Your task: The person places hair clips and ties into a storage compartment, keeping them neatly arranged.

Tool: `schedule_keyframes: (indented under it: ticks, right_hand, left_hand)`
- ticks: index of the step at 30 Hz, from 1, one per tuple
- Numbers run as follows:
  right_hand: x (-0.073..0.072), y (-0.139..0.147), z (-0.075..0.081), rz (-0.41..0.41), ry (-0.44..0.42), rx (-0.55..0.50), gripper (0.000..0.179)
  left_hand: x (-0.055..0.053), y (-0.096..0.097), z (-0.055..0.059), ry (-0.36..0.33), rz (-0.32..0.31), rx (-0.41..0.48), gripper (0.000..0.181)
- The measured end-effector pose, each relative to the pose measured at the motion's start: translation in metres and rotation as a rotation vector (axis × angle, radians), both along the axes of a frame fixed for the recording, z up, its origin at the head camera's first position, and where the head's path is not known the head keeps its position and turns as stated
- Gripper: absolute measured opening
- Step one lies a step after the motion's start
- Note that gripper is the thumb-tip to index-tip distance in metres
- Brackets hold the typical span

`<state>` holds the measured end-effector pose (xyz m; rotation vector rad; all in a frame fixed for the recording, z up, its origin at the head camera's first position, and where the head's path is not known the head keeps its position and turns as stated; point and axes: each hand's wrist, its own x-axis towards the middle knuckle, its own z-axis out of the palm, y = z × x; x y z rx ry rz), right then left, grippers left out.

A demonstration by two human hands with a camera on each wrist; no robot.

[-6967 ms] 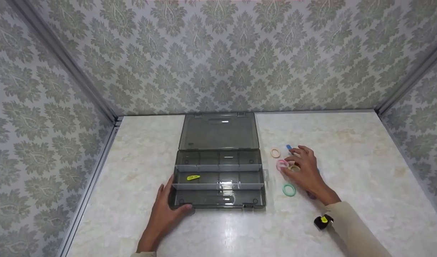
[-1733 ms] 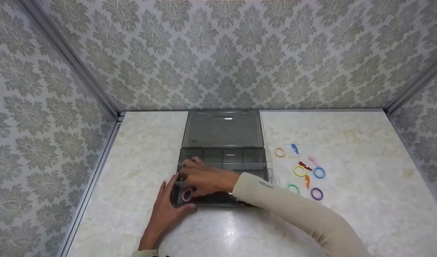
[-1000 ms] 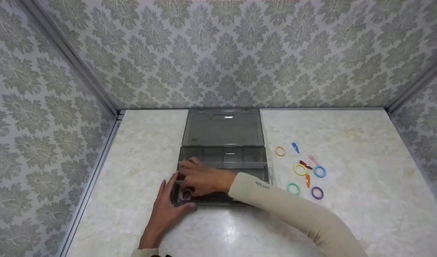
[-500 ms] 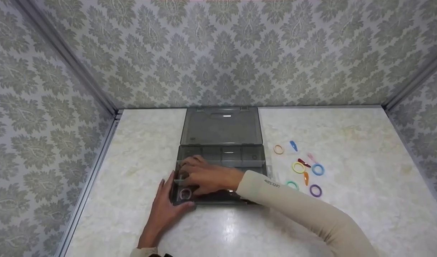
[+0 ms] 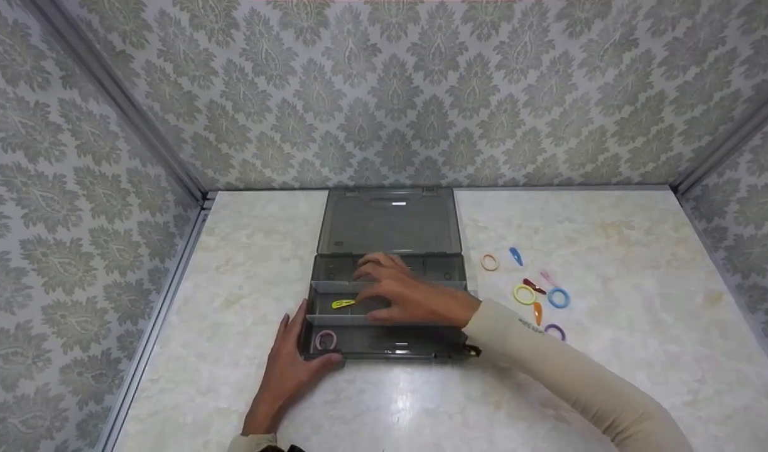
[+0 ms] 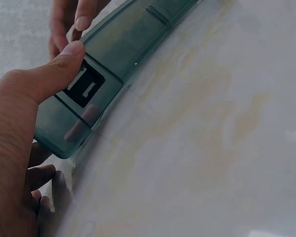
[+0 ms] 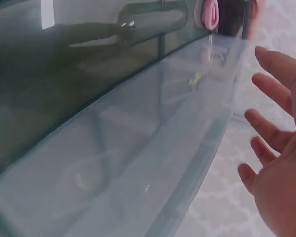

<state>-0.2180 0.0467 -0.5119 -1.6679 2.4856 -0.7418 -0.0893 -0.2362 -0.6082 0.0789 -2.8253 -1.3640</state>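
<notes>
A smoky clear organizer box (image 5: 384, 339) lies open, its lid (image 5: 390, 220) folded back towards the wall. My left hand (image 5: 291, 370) grips the front left corner, thumb on the front wall and fingers along the side. A pink hair tie (image 5: 325, 340) lies at the left of the front compartment. In the middle compartment is a yellow snap hair clip (image 5: 343, 304). My right hand (image 5: 399, 292) hovers over the middle and back compartments with fingers spread and holding nothing; its fingertips are close to the clip. The right wrist view shows those fingers (image 7: 269, 133) apart, beside the box.
Right of the box lie several hair ties, among them a peach one (image 5: 490, 262), a yellow one (image 5: 525, 294) and a blue one (image 5: 559, 297). Snap clips lie among them: blue (image 5: 515, 256), dark red (image 5: 534, 286), pink (image 5: 547, 278) and orange (image 5: 537, 313). My right sleeve partly covers a purple tie (image 5: 555, 331).
The pink hair tie has gone from the table into the front compartment. My right hand has lifted off the left end of the box and moved right, uncovering the yellow clip. My left hand stays.
</notes>
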Motion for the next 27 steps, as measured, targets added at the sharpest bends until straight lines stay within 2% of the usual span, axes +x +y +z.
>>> schedule_keyframes:
  ticks: [2,7,12,19,27]
  right_hand:
    - [-0.002,0.010,-0.001,-0.043,-0.011,-0.050,0.028]
    - [-0.006,0.035,-0.002,-0.152,0.027,-0.113,0.027]
    - [-0.010,0.058,-0.007,-0.251,0.056,-0.192,0.029]
    - [-0.015,0.093,-0.015,-0.393,0.023,-0.279,0.032]
    - [-0.020,0.138,-0.032,-0.523,0.006,-0.399,0.035]
  left_hand:
    - [0.001,-0.001,0.000,0.006,-0.002,-0.002,0.127]
    - [0.002,-0.002,0.000,0.025,-0.007,-0.011,0.125]
    - [0.003,-0.002,0.000,0.006,0.008,-0.013,0.126]
    - [0.004,-0.001,0.000,0.016,0.015,-0.004,0.127]
    - [0.002,0.001,-0.001,0.046,-0.010,-0.024,0.124]
